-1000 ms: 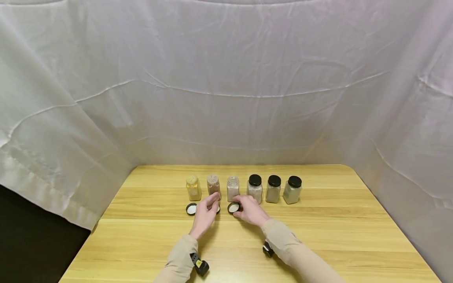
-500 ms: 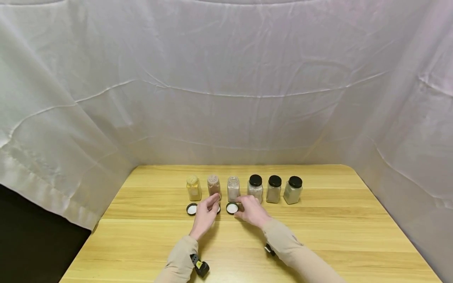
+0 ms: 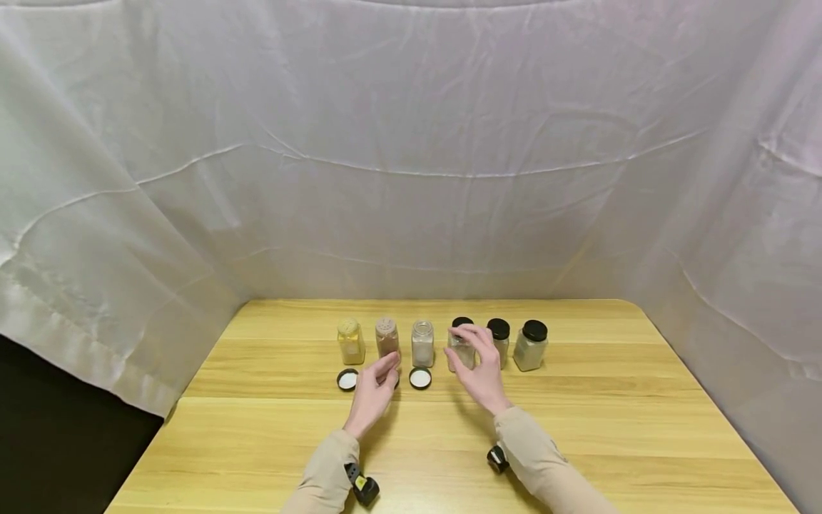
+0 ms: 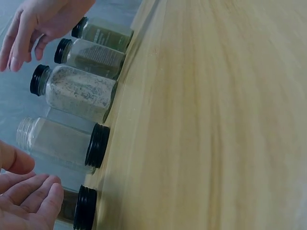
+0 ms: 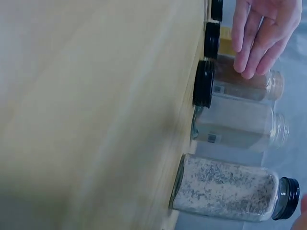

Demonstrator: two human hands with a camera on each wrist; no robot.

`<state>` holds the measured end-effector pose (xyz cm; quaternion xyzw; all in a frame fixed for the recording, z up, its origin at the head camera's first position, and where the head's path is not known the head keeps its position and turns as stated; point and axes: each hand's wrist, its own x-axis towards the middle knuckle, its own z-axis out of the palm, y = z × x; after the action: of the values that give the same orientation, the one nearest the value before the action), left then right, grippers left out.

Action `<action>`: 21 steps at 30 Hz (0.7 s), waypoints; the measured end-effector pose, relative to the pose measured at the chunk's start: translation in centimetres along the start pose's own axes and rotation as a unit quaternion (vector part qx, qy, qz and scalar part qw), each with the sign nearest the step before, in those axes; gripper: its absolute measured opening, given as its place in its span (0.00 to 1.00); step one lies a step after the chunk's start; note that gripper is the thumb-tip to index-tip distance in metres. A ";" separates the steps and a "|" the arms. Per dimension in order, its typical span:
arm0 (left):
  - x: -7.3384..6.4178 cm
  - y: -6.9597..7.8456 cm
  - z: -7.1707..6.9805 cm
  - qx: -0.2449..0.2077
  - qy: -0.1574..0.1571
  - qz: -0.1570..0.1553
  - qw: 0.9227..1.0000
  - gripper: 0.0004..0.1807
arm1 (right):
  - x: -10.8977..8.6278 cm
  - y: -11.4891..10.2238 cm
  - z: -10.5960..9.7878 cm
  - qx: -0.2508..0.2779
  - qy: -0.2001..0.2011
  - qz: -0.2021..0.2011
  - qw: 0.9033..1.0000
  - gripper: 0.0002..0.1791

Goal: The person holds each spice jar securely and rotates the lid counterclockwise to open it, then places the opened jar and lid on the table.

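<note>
My right hand (image 3: 481,375) is raised in front of a black-capped glass jar (image 5: 225,189) of speckled grey-white contents, thumb and fingers spread apart with nothing between them. In the right wrist view a bit of that hand shows beside the jar's black lid (image 5: 288,199). To its left stands an uncapped jar (image 3: 422,351) of pale powder, its lid (image 3: 420,378) lying white side up before it. My left hand (image 3: 372,396), fingers loosely bent and holding nothing, hovers before an uncapped brown jar (image 3: 387,339). It mostly covers that jar's lid (image 5: 212,40) in the head view.
An uncapped yellow jar (image 3: 351,346) ends the row at the left, its lid (image 3: 347,380) lying in front. At the right stand two more black-capped jars, a greyish one (image 4: 93,57) and a greenish one (image 3: 531,350). Pale curtains (image 3: 411,214) enclose the wooden table (image 3: 610,428).
My right hand has laid the pale jar's lid flat on the table, let go, and moved up and right to the speckled jar. My left hand has stayed in place.
</note>
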<state>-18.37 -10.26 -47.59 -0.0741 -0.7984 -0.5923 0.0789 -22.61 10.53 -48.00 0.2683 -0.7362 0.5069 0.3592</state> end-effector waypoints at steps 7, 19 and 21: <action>0.6 -2.8 0.4 -0.004 -0.002 0.010 1.000 0.20 | 0.3 1.2 -0.3 -0.021 -0.052 0.048 0.997 0.38; 0.5 -3.2 0.5 -0.001 -0.007 0.017 1.000 0.20 | 0.5 1.9 -0.5 -0.044 -0.173 0.216 0.960 0.50; 0.4 -3.1 0.5 -0.005 -0.008 0.017 1.000 0.20 | 0.5 1.9 -0.6 -0.044 -0.178 0.227 0.957 0.51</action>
<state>-19.49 -10.67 -50.55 -0.0923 -0.7946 -0.5945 0.0821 -24.26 11.70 -48.51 0.1641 -0.8511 0.4866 0.1094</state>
